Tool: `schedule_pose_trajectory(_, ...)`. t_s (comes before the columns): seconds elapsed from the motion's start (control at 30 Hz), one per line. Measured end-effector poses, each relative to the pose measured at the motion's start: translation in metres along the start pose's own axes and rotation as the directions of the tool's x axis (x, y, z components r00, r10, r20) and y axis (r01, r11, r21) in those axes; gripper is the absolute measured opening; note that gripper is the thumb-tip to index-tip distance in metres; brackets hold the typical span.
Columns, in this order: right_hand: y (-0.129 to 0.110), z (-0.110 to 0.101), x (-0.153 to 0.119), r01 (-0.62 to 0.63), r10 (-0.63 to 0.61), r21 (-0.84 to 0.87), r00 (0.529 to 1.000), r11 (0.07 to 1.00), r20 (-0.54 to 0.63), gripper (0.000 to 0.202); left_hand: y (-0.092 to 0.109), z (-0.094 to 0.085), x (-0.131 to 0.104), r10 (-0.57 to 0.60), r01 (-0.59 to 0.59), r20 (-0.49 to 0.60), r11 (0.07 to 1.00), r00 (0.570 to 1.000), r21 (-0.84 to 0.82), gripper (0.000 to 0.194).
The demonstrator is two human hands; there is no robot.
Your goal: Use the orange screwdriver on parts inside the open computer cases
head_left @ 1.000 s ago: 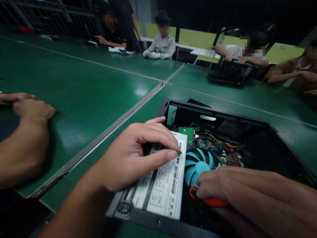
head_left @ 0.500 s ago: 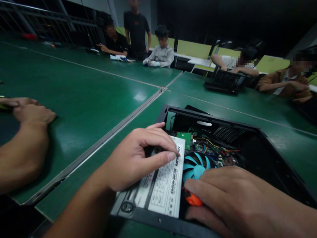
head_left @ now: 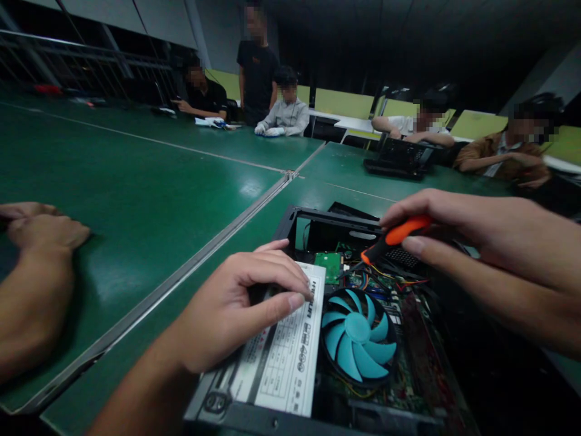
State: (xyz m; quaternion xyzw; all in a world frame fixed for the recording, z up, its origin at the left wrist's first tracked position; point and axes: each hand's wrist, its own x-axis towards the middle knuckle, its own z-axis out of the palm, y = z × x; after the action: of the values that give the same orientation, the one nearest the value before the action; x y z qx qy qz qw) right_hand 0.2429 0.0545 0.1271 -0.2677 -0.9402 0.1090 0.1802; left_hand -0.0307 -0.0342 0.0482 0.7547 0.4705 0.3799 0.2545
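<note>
My right hand (head_left: 472, 242) is closed around an orange and black screwdriver (head_left: 385, 239), held over the inside of an open black computer case (head_left: 290, 224). Its handle slants down to the left, and the dark shaft is hard to make out near a green circuit board (head_left: 328, 266). My left hand (head_left: 254, 303) rests on the power supply (head_left: 290, 357), a silver box with a printed label. The thumb and curved fingers lie over its top, holding nothing I can see. Beside it sits a cooling fan (head_left: 358, 330) with turquoise blades, above the motherboard.
The case stands on a green table (head_left: 181, 175) crossed by a metal seam (head_left: 190, 278). At the left edge another person's hands (head_left: 49, 227) rest on the table. Several people are across it, one near another black case (head_left: 399, 157). Coloured cables (head_left: 376, 278) run inside my case.
My right hand has lifted from beside the fan and moved up toward the far side of the case with the screwdriver, uncovering the fan. My left hand stays on the power supply.
</note>
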Motion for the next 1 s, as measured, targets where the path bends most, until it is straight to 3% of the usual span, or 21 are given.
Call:
schedule_pose_trajectory(0.17, 0.001, 0.023, 0.031, 0.067, -0.065, -0.005, 0.981, 0.998, 0.185, 0.023, 0.001, 0.000, 0.000, -0.006, 0.006, 0.006, 1.000, 1.000, 0.011, 0.010)
schedule_pose_trajectory(0.4, -0.001, 0.045, 0.041, 0.095, -0.079, -0.030, 0.936, 0.995, 0.342, 0.030, 0.001, 0.000, 0.001, -0.013, 0.013, 0.009, 1.000, 1.000, 0.005, 0.009)
schedule_pose_trajectory(0.57, -0.002, 0.053, 0.051, 0.140, -0.062, -0.190, 0.929, 0.972, 0.365, 0.016, 0.000, -0.001, 0.000, -0.009, 0.008, 0.012, 1.000, 1.000, 0.011, 0.010)
schedule_pose_trajectory(0.67, 0.001, 0.057, 0.052, 0.125, -0.019, -0.285, 0.937, 0.950, 0.349, 0.029, 0.001, -0.001, 0.000, 0.003, -0.003, 0.007, 1.000, 1.000, 0.006, 0.010)
schedule_pose_trajectory(0.8, 0.000, 0.058, 0.044, 0.086, -0.057, -0.067, 0.935, 0.994, 0.349, 0.016, 0.002, 0.000, 0.001, 0.005, -0.005, 0.011, 1.000, 1.000, 0.011, 0.010)
schedule_pose_trajectory(0.87, -0.001, 0.046, 0.038, 0.053, -0.067, 0.062, 0.963, 0.997, 0.260, 0.029, 0.001, 0.000, 0.002, -0.001, 0.001, 0.016, 1.000, 1.000, 0.025, 0.010)
schedule_pose_trajectory(0.93, 0.003, 0.020, 0.028, 0.002, -0.002, 0.057, 1.000, 0.998, -0.007, 0.035, -0.002, -0.001, 0.002, -0.010, 0.008, 0.024, 0.999, 1.000, 0.050, 0.010)
schedule_pose_trajectory(1.0, 0.015, -0.017, 0.006, -0.074, 0.069, -0.008, 0.950, 0.997, -0.306, 0.035, -0.003, -0.005, 0.003, -0.021, 0.016, 0.056, 0.995, 0.998, 0.094, 0.010)
